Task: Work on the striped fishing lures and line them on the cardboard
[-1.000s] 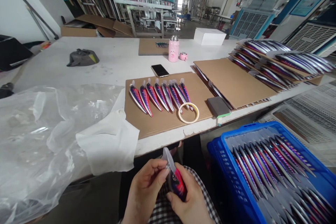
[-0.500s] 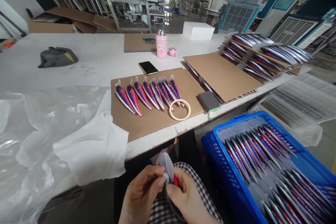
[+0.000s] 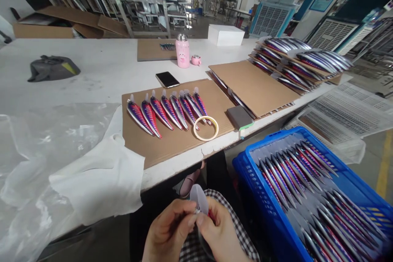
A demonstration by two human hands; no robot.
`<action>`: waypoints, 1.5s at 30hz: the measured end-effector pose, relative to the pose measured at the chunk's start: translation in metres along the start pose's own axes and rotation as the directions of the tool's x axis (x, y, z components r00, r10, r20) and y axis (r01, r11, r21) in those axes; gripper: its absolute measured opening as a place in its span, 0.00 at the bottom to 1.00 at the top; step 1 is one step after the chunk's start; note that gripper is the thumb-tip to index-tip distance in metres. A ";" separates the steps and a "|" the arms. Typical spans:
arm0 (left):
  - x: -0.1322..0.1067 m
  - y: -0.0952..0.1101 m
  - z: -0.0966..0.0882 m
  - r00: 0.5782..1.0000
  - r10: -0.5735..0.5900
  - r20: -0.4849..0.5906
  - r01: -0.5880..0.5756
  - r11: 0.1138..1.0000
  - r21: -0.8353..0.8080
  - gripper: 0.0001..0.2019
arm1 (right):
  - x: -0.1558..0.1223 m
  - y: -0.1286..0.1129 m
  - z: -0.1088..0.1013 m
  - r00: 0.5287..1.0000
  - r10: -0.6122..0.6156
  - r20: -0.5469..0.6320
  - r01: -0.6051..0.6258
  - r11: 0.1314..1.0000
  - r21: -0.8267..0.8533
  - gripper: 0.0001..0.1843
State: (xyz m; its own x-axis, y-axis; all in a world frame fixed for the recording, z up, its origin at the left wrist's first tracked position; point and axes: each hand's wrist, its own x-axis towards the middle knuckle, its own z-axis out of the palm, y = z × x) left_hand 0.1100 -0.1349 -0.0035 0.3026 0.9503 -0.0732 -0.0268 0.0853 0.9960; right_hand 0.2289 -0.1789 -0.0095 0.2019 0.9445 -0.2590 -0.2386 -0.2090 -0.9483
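Observation:
Low in the picture, over my checked lap, both hands grip one fishing lure [image 3: 199, 201]. Only its clear plastic lip and a bit of red body show between the fingers. My left hand [image 3: 170, 231] pinches it from the left. My right hand [image 3: 219, 235] closes round it from the right. On the white table [image 3: 101, 69] ahead, a cardboard sheet [image 3: 178, 139] carries a row of several purple, red and silver lures [image 3: 166, 110]. A roll of tape [image 3: 206, 128] lies at the row's right end.
A blue crate [image 3: 270, 213] full of lures stands to my right. Stacked cardboard sheets [image 3: 260, 86] with more lures [image 3: 307, 63] lie beyond it. A white cloth [image 3: 101, 180] and clear plastic film [image 3: 37, 159] cover the left. Phone [image 3: 167, 79], pink bottle [image 3: 182, 51], grey sanding block [image 3: 240, 117] and white box [image 3: 226, 35] sit on the table.
My view has swung right and dipped, so the table slid left in the frame. My hands closed tighter round the lure, hiding most of its red body.

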 end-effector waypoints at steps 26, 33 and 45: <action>0.009 -0.004 -0.013 0.993 0.121 0.013 -0.115 0.896 0.429 0.06 | 0.000 -0.010 -0.001 0.994 -0.054 0.098 0.051 0.998 0.027 0.17; 0.007 0.002 -0.014 0.994 0.112 0.010 -0.104 0.877 0.468 0.05 | 0.000 -0.007 -0.001 0.996 -0.035 0.086 0.035 0.999 -0.001 0.17; 0.008 0.000 -0.020 0.998 0.006 0.059 -0.032 0.892 0.452 0.05 | 0.000 -0.007 0.000 0.992 -0.041 0.123 0.046 0.998 -0.042 0.15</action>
State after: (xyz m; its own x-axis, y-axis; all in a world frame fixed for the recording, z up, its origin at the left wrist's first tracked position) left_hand 0.0932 -0.1207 -0.0048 0.3578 0.9316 -0.0642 0.3969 -0.0895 0.9135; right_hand 0.2309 -0.1774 -0.0028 0.0934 0.9762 -0.1959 -0.1886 -0.1759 -0.9662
